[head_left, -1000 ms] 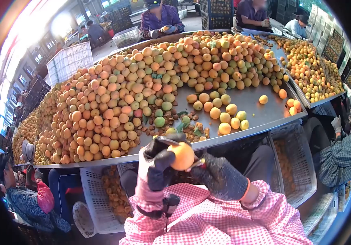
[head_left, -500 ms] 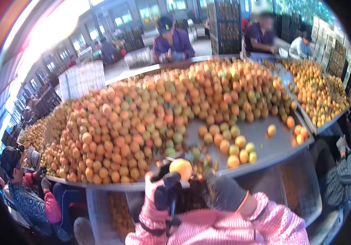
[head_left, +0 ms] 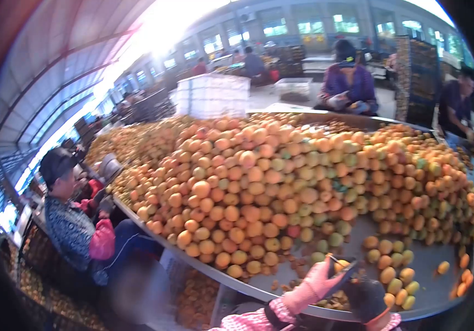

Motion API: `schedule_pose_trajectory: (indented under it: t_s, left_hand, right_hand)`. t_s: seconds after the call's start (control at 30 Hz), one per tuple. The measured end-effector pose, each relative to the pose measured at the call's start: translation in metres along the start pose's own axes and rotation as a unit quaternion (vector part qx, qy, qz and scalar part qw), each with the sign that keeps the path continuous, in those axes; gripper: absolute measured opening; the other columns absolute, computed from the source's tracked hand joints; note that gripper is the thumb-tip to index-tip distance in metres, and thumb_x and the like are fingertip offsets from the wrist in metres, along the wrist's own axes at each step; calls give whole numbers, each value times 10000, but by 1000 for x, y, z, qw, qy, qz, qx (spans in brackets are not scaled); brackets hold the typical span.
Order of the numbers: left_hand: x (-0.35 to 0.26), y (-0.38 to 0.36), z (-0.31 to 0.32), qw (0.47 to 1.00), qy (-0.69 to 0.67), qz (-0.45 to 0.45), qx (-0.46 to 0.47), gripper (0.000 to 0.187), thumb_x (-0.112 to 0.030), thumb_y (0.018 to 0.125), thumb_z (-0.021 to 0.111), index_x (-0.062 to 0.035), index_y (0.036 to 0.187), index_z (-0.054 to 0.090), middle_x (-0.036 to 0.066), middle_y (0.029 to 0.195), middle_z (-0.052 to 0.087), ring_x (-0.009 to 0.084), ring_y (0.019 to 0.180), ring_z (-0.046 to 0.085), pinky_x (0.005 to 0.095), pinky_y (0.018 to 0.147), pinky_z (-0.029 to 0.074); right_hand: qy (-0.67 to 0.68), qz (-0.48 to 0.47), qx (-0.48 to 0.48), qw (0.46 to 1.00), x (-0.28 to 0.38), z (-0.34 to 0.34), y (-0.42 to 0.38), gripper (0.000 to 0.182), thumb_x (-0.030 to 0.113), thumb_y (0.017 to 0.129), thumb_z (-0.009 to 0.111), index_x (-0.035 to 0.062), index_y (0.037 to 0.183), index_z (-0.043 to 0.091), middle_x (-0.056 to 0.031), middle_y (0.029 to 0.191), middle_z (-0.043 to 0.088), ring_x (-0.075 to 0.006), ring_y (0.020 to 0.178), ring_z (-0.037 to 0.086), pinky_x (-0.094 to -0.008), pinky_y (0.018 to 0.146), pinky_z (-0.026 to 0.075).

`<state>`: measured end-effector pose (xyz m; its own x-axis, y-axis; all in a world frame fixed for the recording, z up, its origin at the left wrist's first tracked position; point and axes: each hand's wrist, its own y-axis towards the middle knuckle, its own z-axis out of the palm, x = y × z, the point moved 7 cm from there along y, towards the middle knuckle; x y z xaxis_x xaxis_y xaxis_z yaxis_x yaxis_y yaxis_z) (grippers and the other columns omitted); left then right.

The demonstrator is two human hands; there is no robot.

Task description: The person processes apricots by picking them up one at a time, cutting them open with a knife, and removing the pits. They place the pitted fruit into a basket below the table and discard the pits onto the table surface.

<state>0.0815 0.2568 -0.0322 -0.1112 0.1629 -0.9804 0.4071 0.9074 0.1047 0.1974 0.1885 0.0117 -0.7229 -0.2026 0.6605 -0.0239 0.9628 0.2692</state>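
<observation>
My left hand [head_left: 315, 282], in a pink glove with dark fingers, is closed around an orange apricot [head_left: 340, 265] at the bottom of the view, just above the metal table's near rim [head_left: 248, 289]. My right hand [head_left: 366, 298], in a dark grey glove with an orange cuff, sits right beside it, curled toward the fruit; what it grips is hidden. A huge heap of orange and greenish apricots [head_left: 259, 182] covers the table beyond my hands. Loose apricots [head_left: 391, 273] lie just to the right of my hands.
A seated person in a cap and patterned jacket [head_left: 70, 223] works at the table's left edge. Stacked white crates [head_left: 212, 95] stand behind the heap. Other people [head_left: 349, 83] sit at the far side. A crate of fruit [head_left: 193, 298] sits under the table.
The view has swung up and to the left, so my hands now sit at the bottom edge. The apricot stays in my left hand, with the right hand still close against it.
</observation>
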Motion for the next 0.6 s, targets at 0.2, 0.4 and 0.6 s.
schedule_pose_trajectory:
  t_s: [0.2,0.4,0.6]
  left_hand:
    - [-4,7,-4,999,-8,-21,27,362,-258,858,612,10,1091,542,167,974,649,290,912,626,364,795,477]
    - [18,-2,-11,998,6,-61,18,368,-258,854,615,14,1086,529,194,1052,602,298,1015,576,373,873,437]
    - [11,-21,-28,990,-106,-75,64,418,-211,837,614,-11,1191,515,114,992,614,193,904,588,327,792,471]
  right_hand:
    - [190,91,127,969,12,1,35,188,92,844,572,9,1007,616,-111,795,654,-237,733,644,-325,669,492]
    - [202,-15,117,972,31,12,42,206,96,840,573,2,1022,604,-107,789,645,-222,723,635,-320,667,481]
    - [82,-110,156,978,-24,23,17,206,142,829,612,42,1008,636,-133,785,643,-272,691,623,-328,631,483]
